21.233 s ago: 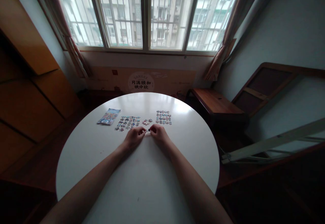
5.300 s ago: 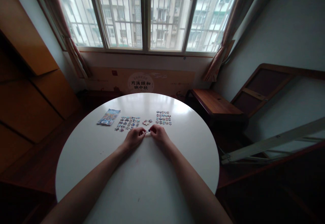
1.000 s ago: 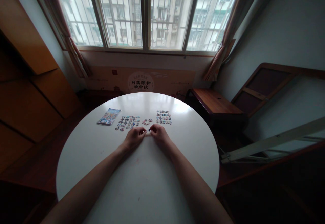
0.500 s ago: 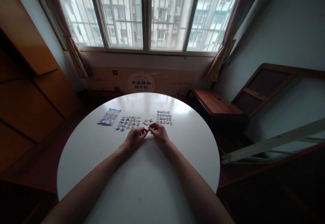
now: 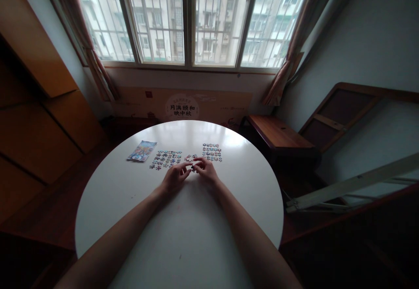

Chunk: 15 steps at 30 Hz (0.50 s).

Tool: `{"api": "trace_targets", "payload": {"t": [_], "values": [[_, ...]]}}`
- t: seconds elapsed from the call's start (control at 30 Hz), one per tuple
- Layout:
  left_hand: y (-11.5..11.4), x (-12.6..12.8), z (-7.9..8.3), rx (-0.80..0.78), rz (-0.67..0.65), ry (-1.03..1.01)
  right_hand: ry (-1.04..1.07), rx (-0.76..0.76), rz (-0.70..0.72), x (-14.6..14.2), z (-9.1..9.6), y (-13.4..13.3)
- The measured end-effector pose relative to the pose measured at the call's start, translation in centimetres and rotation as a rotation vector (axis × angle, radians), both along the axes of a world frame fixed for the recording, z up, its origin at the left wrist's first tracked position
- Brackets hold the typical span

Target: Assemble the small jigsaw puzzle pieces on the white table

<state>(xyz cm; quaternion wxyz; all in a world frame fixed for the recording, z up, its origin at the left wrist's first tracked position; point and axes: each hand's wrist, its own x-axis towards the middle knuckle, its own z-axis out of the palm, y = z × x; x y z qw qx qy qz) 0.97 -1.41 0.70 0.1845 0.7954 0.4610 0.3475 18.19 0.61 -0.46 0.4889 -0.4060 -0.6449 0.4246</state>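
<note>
My left hand [image 5: 175, 176] and my right hand [image 5: 204, 170] rest together on the round white table [image 5: 183, 236], fingertips meeting. Both are pinched on small jigsaw pieces [image 5: 193, 166] held between them. Just beyond the fingers lies a small joined cluster of pieces [image 5: 190, 157]. A spread of loose pieces [image 5: 166, 159] lies to the left of it, and a neat block of pieces [image 5: 211, 152] to the right.
A colourful picture card [image 5: 142, 150] lies at the table's far left. A wooden bench [image 5: 278, 135] stands to the right below the window. A wooden cabinet [image 5: 39, 105] fills the left side, and a pale beam [image 5: 353, 183] leans at the right.
Both hands have slid a little farther from me, toward the small cluster of pieces. Their fingers have stayed pinched together throughout.
</note>
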Motion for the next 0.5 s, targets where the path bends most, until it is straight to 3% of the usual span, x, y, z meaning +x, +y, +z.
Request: {"api": "trace_targets", "payload": {"t": [0.33, 0.5], "values": [[0.07, -0.05, -0.28, -0.019, -0.039, 0.007, 0.030, -0.028, 0.057, 0.00, -0.08, -0.22], [0.00, -0.06, -0.07, -0.002, 0.010, -0.064, -0.021, -0.003, 0.015, 0.01, -0.18, -0.17]]}}
